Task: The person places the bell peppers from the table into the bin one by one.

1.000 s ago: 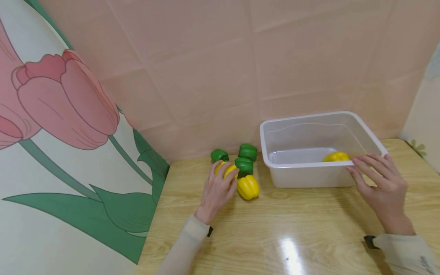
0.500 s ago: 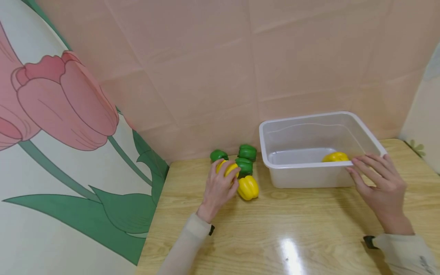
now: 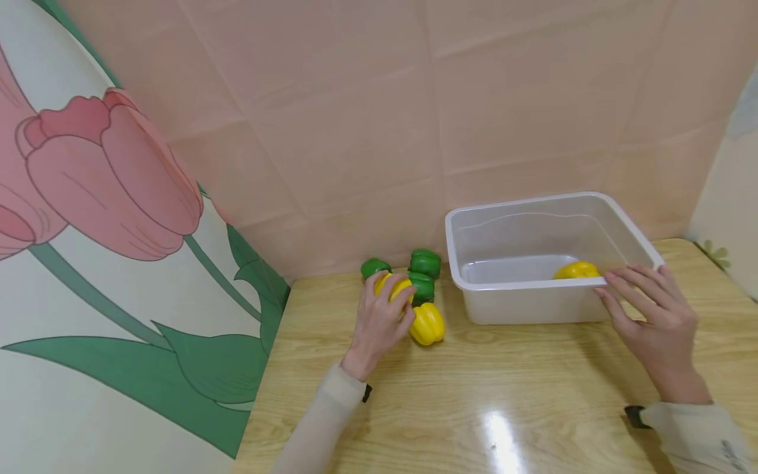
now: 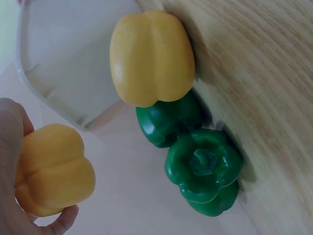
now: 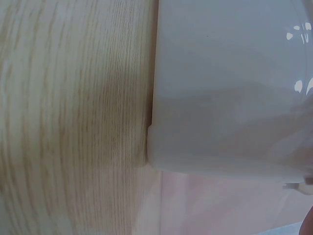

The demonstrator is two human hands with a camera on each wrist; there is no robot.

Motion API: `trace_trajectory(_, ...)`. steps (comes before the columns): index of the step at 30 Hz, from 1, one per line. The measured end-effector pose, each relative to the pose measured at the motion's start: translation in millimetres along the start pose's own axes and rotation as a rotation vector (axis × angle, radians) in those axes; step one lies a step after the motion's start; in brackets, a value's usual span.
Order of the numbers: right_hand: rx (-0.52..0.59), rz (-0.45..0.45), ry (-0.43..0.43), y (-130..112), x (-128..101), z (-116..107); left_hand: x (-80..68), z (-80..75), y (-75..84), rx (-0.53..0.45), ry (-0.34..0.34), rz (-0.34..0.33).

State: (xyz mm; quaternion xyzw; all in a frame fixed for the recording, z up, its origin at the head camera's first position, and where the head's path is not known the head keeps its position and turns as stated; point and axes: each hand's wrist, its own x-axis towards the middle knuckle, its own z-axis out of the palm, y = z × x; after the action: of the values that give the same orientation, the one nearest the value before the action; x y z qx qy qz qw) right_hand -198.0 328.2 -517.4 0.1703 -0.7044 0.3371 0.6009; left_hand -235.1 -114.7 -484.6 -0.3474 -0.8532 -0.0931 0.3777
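1. Head view: the left hand [image 3: 379,322] curls its fingers round a yellow pepper [image 3: 395,288], gripping it at the cluster near the wall.
2. Just beside it lie a second yellow pepper [image 3: 428,324] and three green peppers [image 3: 423,286] on the wooden table [image 3: 474,408].
3. The right hand [image 3: 654,316] rests straight fingers on the near rim of the clear plastic tub [image 3: 509,286].
4. Another yellow pepper [image 3: 576,270] sits inside the tub.

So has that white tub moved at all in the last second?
No. The white plastic tub stands where it did, at the table's back beside the pink wall, with the right hand resting on its near rim; slight shifts match the camera's.
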Motion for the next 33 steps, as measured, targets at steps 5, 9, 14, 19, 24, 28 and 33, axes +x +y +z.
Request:
trace_trajectory(5,-0.003,0.000,-0.009,-1,1,-1,5.8,-0.1,0.5,-0.003,0.016,0.001)
trace_trajectory(9,0.012,-0.004,0.009,-3,3,0,11.2,-0.8,0.8,-0.006,0.021,-0.005)
trace_trajectory(14,0.028,-0.007,0.031,-6,5,2,18.5,-2.3,1.4,-0.005,0.031,-0.001)
trace_trajectory(19,0.025,-0.007,0.028,-5,5,2,22.9,-3.3,2.1,-0.010,0.025,0.004)
trace_trajectory(24,0.018,-0.007,0.022,-3,4,2,24.6,-2.9,2.9,-0.006,0.029,0.016)
trace_trajectory(28,0.012,-0.006,0.013,-2,2,1,26.5,-2.6,4.0,-0.016,0.032,0.014)
trace_trajectory(33,0.011,-0.001,0.007,-1,1,0,30.0,-3.7,6.2,-0.037,0.033,-0.001)
